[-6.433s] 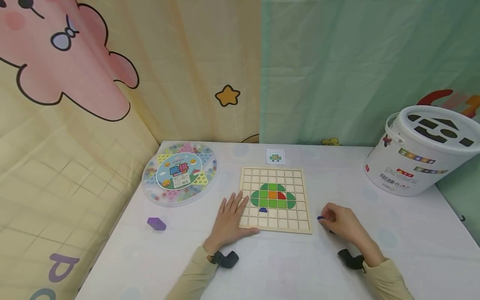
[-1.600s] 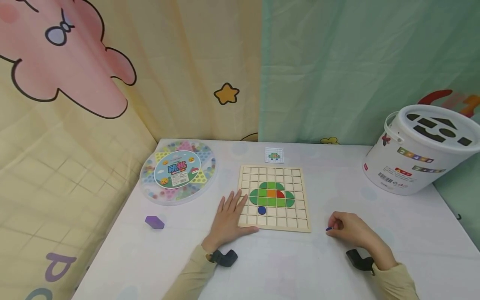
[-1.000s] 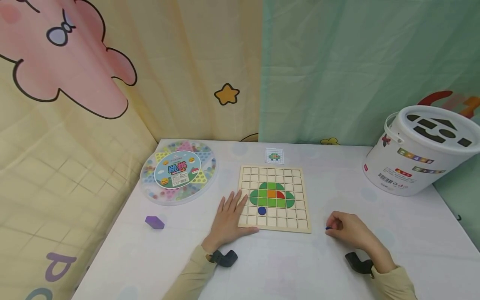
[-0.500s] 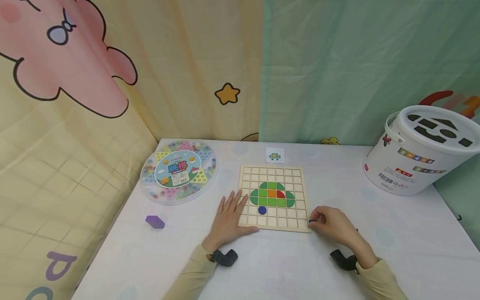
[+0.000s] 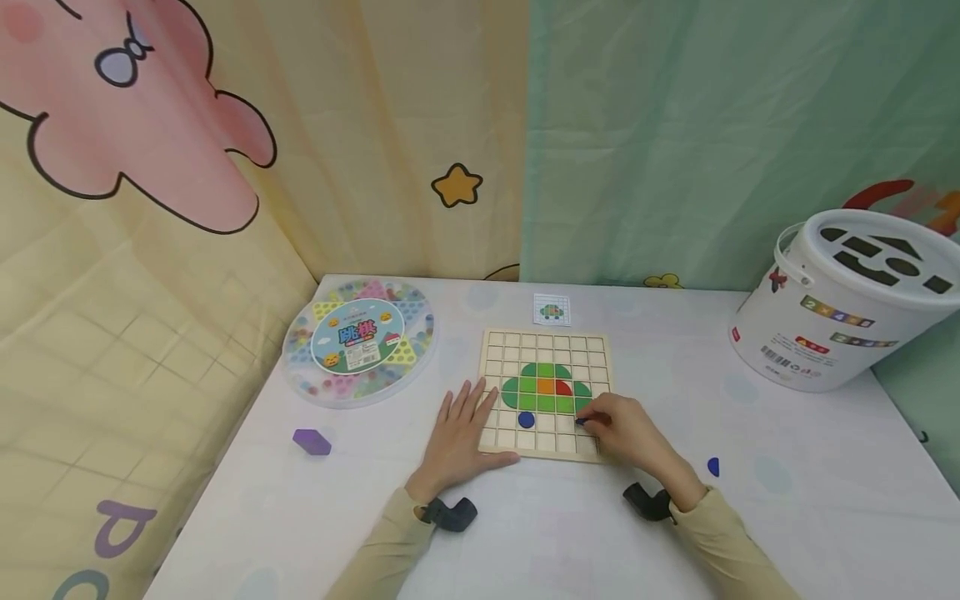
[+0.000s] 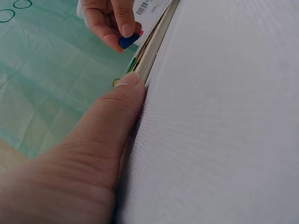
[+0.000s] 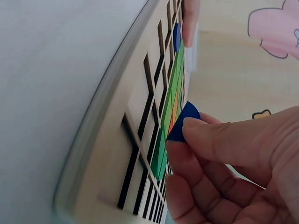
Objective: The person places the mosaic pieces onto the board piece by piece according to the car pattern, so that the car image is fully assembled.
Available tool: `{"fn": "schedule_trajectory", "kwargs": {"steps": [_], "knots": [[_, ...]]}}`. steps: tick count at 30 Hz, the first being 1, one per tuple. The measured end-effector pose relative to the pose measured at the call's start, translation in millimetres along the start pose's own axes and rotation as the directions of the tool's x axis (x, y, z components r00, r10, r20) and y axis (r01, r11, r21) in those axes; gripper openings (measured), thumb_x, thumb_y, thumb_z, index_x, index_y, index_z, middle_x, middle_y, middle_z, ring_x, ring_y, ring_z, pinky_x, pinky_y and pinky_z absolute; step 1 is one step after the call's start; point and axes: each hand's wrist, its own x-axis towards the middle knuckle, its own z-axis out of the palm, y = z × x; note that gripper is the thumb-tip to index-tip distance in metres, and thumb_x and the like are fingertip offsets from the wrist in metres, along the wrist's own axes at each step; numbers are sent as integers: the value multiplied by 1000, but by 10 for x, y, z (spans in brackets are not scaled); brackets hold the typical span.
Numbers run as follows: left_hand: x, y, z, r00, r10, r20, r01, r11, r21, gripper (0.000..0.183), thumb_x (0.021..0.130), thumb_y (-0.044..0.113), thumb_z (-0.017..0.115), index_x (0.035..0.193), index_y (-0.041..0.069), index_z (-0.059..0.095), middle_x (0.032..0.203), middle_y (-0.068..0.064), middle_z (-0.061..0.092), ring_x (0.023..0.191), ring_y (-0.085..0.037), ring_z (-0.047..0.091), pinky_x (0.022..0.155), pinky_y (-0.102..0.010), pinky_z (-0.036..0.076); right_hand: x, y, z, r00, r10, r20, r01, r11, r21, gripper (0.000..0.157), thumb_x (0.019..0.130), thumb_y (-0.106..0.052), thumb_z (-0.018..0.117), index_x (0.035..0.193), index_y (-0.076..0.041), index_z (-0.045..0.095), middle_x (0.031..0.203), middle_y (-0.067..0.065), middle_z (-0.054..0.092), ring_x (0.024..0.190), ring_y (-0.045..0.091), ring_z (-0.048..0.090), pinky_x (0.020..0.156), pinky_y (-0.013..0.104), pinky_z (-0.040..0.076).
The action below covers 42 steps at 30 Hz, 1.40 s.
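Note:
A wooden grid board [image 5: 501,439] lies on the table, bearing green tiles [image 5: 545,402], an orange square, a red rounded tile and a blue disc [image 5: 527,420] below the greens. My left hand [image 5: 456,437] rests along the board's left side, fingers spread; in the left wrist view its thumb [image 6: 110,116] touches the board's edge. Over the board's lower right part, my right hand [image 5: 632,429] pinches a small dark blue tile [image 7: 186,122] with a curved edge between thumb and forefinger. Another blue half-round tile [image 5: 713,467] lies on the table, right of that hand.
Behind the board lies a small pattern card [image 5: 552,310]. A round marble game box [image 5: 358,346] is at the back left, with a purple block [image 5: 312,442] in front of it. A white lidded bucket [image 5: 832,308] stands at the back right.
The blue half-round on the board has become a full disc. My right hand has moved left from the table to over the board with a blue tile, uncovering another. My left hand stays put.

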Motion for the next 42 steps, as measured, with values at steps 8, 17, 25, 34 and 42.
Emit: {"fn": "schedule_trajectory", "kwargs": {"steps": [8, 17, 25, 34, 42], "knots": [[7, 0, -8, 1000, -6, 4, 6, 1000, 22, 103, 76, 76, 52, 153, 15, 20, 158, -7, 11, 143, -28, 6, 113, -46, 3, 154, -68, 92, 997, 51, 55, -52, 999, 11, 5, 82, -3, 72, 86, -7, 72, 79, -4, 62, 69, 12, 51, 64, 30, 47], [1, 4, -12, 1000, -10, 7, 10, 1000, 4, 102, 76, 75, 53, 152, 15, 21, 158, -7, 12, 143, -28, 6, 113, -46, 2, 239, -75, 170, 993, 92, 71, -92, 996, -13, 9, 81, -6, 74, 76, -11, 69, 73, -6, 59, 66, 12, 51, 63, 29, 46], [-1, 5, -9, 1000, -4, 8, 4, 1000, 7, 103, 76, 75, 53, 152, 14, 21, 158, -7, 11, 143, -28, 5, 113, -46, 2, 222, -96, 173, 993, 101, 53, -101, 995, -5, 8, 78, -10, 78, 77, -10, 70, 70, -6, 56, 63, 12, 49, 58, 27, 43], [-4, 11, -13, 1000, -4, 8, 4, 1000, 4, 102, 76, 75, 53, 152, 15, 21, 158, -7, 12, 143, -28, 5, 113, -46, 3, 221, -117, 177, 993, 116, 25, -115, 993, -11, 10, 77, -10, 78, 75, -10, 68, 66, -5, 53, 60, 12, 47, 54, 27, 40], [0, 15, -14, 1000, 1, -3, -1, 1000, 9, 102, 76, 75, 54, 152, 14, 22, 157, -8, 13, 143, -29, 7, 113, -47, 4, 218, -111, 202, 991, 131, 15, -131, 991, -7, 12, 78, -10, 78, 76, -10, 66, 64, -5, 51, 58, 12, 46, 53, 27, 38]]}}
